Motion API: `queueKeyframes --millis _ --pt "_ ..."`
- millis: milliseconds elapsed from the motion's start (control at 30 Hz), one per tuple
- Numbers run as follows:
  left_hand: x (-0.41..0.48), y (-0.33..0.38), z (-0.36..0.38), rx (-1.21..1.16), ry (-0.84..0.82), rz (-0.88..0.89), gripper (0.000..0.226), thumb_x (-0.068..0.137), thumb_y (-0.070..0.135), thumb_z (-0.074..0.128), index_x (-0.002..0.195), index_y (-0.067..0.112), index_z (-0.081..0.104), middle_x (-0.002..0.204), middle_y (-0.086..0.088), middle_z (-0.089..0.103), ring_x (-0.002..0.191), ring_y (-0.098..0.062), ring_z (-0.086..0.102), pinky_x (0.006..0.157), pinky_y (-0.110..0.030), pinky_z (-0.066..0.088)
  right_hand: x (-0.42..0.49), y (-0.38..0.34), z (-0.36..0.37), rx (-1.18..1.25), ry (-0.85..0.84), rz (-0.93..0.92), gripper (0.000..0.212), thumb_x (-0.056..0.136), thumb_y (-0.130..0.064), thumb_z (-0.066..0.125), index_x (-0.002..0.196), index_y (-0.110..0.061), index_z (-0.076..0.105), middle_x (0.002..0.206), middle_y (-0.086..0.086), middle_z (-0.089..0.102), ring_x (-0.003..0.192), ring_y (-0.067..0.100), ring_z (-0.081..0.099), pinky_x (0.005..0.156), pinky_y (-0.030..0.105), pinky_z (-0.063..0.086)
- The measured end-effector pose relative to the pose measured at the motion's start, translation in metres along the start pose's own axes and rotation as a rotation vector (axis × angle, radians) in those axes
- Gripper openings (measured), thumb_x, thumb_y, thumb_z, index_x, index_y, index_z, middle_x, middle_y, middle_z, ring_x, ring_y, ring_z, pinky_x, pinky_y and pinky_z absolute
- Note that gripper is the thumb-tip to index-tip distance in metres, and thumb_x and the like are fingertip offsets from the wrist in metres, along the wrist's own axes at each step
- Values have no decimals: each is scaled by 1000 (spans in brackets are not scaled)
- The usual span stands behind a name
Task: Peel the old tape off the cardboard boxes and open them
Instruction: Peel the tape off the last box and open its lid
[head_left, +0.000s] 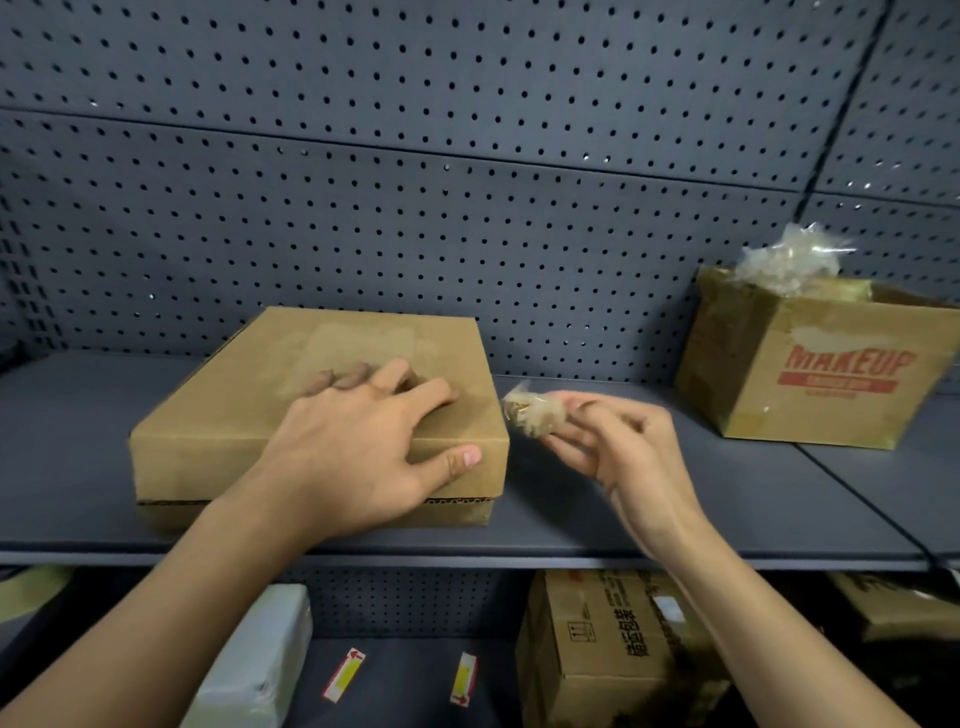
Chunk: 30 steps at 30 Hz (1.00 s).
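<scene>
Item: flat cardboard box (291, 353), closed, on shelf (701, 509), 9 o'clock. Left grip (358, 447): spread wide, pressing the lid. Right grip (639, 452): pinching tape wad (530, 413) at the box's 3 o'clock. MAKEUP box (810, 374): 2 o'clock, open. Risk: sticky wad clings to fingers or re-adheres to cardboard.

The flat box (291, 358) is plain tan-brown with a paler rectangular patch (361, 340) on its top. Behind it, the pegboard (467, 208) is dark blue-grey, dotted with an even grid of small black holes, and the shelf (623, 499) is the same blue-grey. The open box (769, 405) is tan with red lettering (849, 364). The crumpled tape (789, 260) on it and the wad of tape (530, 410) are clear with a yellowish tinge. Below, a brown box (597, 670) carries black print, a parcel (260, 660) is whitish grey, and two labels (344, 674) are white, yellow and red.
</scene>
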<state>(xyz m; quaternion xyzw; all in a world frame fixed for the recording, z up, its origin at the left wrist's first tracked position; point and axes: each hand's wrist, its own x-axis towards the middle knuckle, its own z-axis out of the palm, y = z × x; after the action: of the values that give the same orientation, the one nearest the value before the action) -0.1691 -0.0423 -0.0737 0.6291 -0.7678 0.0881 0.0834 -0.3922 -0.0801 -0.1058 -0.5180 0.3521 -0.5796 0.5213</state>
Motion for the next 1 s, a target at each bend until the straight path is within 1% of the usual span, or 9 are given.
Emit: queueKeyframes --millis 100,167,300,400,567,667,767,900,1000 --pt "1 3 -1 2 11 14 88 68 86 -4 144 50 21 142 18 37 133 -18 41 112 -41 33 -4 -3 -11 -16 -50 17 25 88 -11 65 110 -1 70 108 12 75 106 24 71 91 32 57" --pt "3 8 -1 -4 14 17 90 67 86 -5 146 50 20 144 18 36 134 -17 40 113 -41 33 -5 -8 -15 -181 19 -71 20 89 -2 70 108 -5 73 105 10 76 102 24 72 85 31 59" --pt "8 22 -3 -29 0 25 90 68 87 -4 147 51 21 148 21 33 137 -16 38 113 -40 31 -3 -24 -30 -300 112 -243 12 89 -4 69 100 -8 74 91 9 75 84 24 74 71 32 61" --pt "11 33 -3 -26 8 37 84 72 85 1 147 51 18 147 25 30 136 -14 37 110 -37 32 3 -47 -52 -398 241 -363 8 91 -8 69 97 -12 72 81 7 72 67 16 65 54 25 53" --pt "19 48 -3 -45 8 46 87 70 86 0 146 51 21 146 25 33 136 -14 37 109 -36 33 34 -91 -98 -573 498 -515 13 90 -18 72 100 -20 64 74 9 68 54 13 56 51 29 47" --pt "26 58 -1 -64 6 57 90 65 87 -2 145 52 23 145 24 34 136 -15 38 109 -37 33 55 -110 -124 -662 612 -540 28 90 -29 72 114 -28 57 81 8 71 63 17 65 62 39 55" --pt "33 64 1 -72 -7 64 90 65 89 0 144 50 24 143 23 35 135 -17 38 110 -38 32 78 -121 -141 -861 677 -565 25 93 -35 68 116 -26 62 83 2 70 80 21 68 79 44 56" --pt "37 70 -3 -73 -37 77 75 82 86 21 146 49 25 145 21 35 137 -18 36 111 -39 30 105 -129 -153 -1050 721 -529 28 96 -40 62 116 -21 66 82 0 69 90 27 66 76 39 53" --pt "39 71 -9 -58 -46 81 73 83 84 24 147 49 24 144 22 36 134 -18 40 108 -37 33 118 -128 -157 -1178 748 -478 31 98 -37 60 121 -18 66 102 11 71 98 30 65 76 37 51"
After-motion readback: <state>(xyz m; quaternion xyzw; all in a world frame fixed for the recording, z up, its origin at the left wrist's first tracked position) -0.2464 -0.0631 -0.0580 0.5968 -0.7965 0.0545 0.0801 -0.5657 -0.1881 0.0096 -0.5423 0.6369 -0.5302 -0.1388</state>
